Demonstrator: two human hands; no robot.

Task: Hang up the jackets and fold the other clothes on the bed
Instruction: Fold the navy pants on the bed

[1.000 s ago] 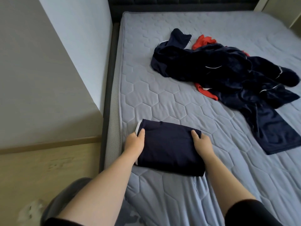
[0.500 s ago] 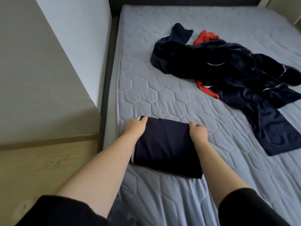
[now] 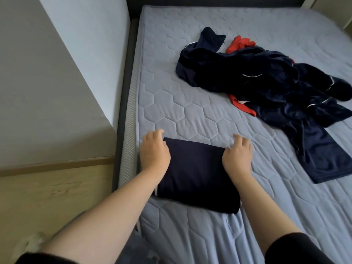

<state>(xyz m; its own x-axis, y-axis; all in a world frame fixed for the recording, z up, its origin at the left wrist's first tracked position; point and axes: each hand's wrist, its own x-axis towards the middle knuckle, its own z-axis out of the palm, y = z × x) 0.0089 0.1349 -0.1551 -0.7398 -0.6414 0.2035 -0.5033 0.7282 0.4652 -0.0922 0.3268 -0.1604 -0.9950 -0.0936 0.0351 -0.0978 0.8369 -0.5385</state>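
Observation:
A folded navy garment (image 3: 196,174) lies flat near the left edge of the grey quilted mattress (image 3: 190,111). My left hand (image 3: 154,151) rests at its far left corner with fingers loosely spread. At the far right corner sits my right hand (image 3: 238,155), fingers relaxed and lifted a little, holding nothing. Further back on the right is a heap of unfolded navy clothes (image 3: 266,82) with white piping, and a red garment (image 3: 242,43) shows from under it.
A white wall (image 3: 85,44) and a wooden floor strip (image 3: 47,197) run along the left of the bed. The dark headboard (image 3: 209,0) crosses the top. One navy trouser leg (image 3: 320,159) trails toward the right front of the mattress.
Both hands slid forward along the folded garment's sides to its far corners, and their fingers opened off it. The garment stays in place.

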